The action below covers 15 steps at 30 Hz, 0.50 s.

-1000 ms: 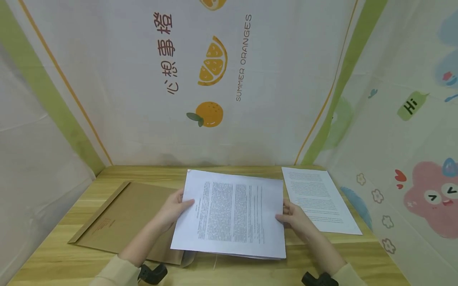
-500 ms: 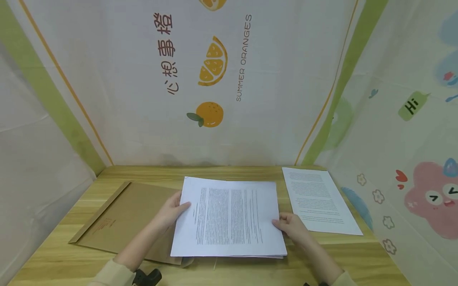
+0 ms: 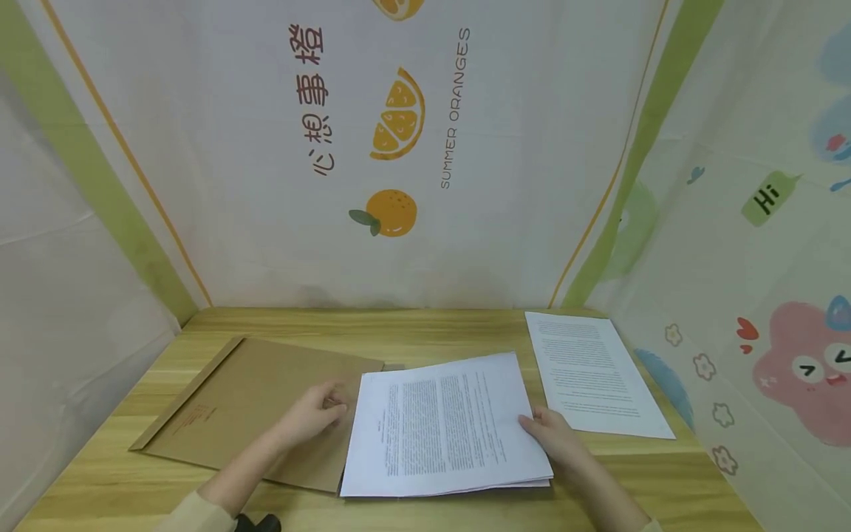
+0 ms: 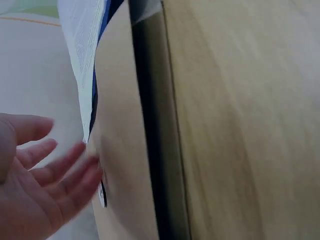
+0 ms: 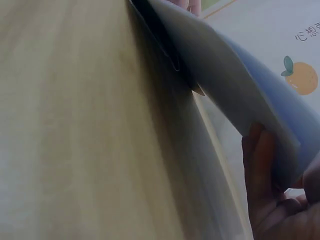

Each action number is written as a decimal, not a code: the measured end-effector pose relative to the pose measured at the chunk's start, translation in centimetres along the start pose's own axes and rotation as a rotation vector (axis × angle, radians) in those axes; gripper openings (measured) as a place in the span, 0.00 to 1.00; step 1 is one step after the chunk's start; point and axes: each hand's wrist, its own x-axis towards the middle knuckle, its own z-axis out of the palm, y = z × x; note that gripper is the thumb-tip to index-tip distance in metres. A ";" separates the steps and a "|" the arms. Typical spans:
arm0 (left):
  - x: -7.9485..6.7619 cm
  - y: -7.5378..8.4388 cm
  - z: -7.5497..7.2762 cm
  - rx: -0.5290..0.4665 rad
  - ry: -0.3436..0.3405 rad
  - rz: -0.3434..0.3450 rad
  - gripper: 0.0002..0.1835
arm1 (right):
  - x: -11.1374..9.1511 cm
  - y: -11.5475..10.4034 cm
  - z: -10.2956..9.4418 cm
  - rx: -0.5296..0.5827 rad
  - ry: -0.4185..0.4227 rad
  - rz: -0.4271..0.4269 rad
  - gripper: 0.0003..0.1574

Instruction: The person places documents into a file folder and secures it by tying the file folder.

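A stack of printed paper sheets (image 3: 445, 428) lies tilted at the front middle in the head view, its left edge over the right part of a brown kraft envelope (image 3: 266, 377). My right hand (image 3: 553, 437) pinches the stack's right edge, thumb on top; the right wrist view shows the fingers beneath the sheets (image 5: 220, 70), which are raised off the table at that side. Just left of the stack, my left hand (image 3: 312, 414) is over the envelope and holds nothing. Its fingers (image 4: 65, 180) are spread and slightly bent in the left wrist view; whether they touch the envelope, I cannot tell.
One more printed sheet (image 3: 592, 373) lies flat at the right of the wooden table (image 3: 452, 332). White printed cloth (image 3: 518, 185) stands behind the table and along both sides.
My left hand has let go of the stack and moved down and left over the envelope. The stack has come lower and nearer, still in my right hand. The single sheet and envelope have stayed.
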 end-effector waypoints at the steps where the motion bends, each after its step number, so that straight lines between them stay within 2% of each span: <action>1: -0.2 0.0 0.2 0.091 0.012 0.009 0.24 | -0.1 0.1 0.0 0.010 -0.003 0.009 0.27; 4: -0.8 0.4 0.8 0.364 0.038 0.021 0.27 | -0.3 0.5 -0.2 0.074 -0.021 0.046 0.28; 6: -1.2 0.8 1.2 0.485 0.026 0.014 0.34 | -0.5 0.6 -0.5 0.082 -0.027 0.049 0.29; 10: -1.8 1.5 2.0 0.625 0.007 0.015 0.43 | -0.9 0.8 -1.2 0.082 -0.008 0.047 0.32; 15: -1.9 1.8 2.9 0.718 0.037 0.059 0.38 | -1.2 0.8 -1.9 0.073 0.025 0.032 0.33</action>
